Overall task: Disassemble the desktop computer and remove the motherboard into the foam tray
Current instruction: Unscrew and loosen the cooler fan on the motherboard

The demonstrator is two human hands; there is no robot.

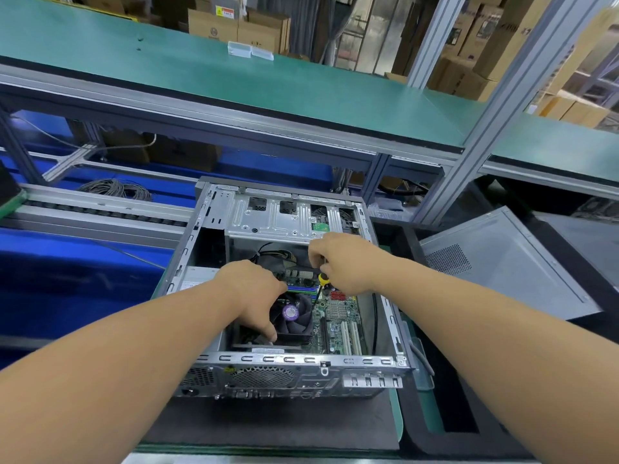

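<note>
Fingers [268, 334] of the left hand [254, 289] curl down beside the fan [294, 316], though whether they grip it is unclear; the right hand [341, 262] pinches a yellow-tipped screwdriver [322, 279] over the motherboard [338, 316], still seated in the open case [288, 360] on the worktop [395, 416]. Further right, a black foam tray [432, 440] waits beside the removed side panel [502, 259]. A slipping tip could, by this view, gouge the board or snag the cables [278, 254] behind.

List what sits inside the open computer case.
Inside the case: the motherboard, CPU fan, cables. Both hands, left and right holding a screwdriver, cover parts.
</note>
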